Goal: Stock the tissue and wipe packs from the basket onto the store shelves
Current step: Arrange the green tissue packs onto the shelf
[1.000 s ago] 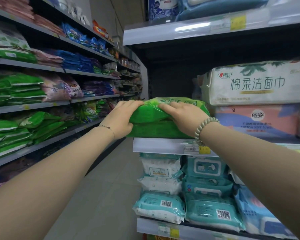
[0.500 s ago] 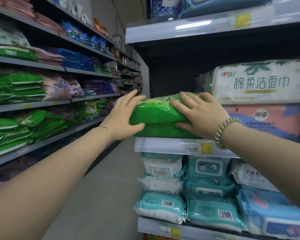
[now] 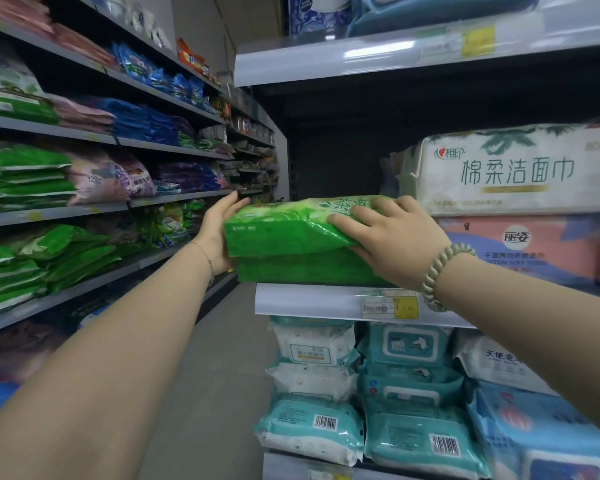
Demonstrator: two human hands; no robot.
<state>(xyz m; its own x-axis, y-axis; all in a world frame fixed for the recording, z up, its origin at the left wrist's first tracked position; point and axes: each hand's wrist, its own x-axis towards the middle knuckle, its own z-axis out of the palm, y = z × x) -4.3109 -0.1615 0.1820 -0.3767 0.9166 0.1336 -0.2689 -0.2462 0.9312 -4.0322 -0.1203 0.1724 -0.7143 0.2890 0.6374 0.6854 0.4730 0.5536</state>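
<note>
Presently the upper green pack (image 3: 291, 226) lies on a lower green pack (image 3: 302, 270) at the front left corner of the shelf (image 3: 309, 301), just beside a white tissue pack (image 3: 513, 171).

Change noted: a second ago both hands were draped over the top of the pack. Now the left hand (image 3: 222, 233) stands flat, fingers straight, against the pack's left end. The right hand (image 3: 392, 244) grasps the right front corner, fingers spread on top and thumb at the seam between the two packs.

Judgement: placing is done and the step in hand is squaring the pack up. This item is nearly stocked, pending release.

Not verifiable:
- The basket is out of view, so the remaining stock cannot be counted.
- The right ends of both green packs are covered by the right hand.
- The rear of the shelf is dark, so how far back the packs sit cannot be told.
- The print on the price label (image 3: 390, 306) is too small to read.
</note>
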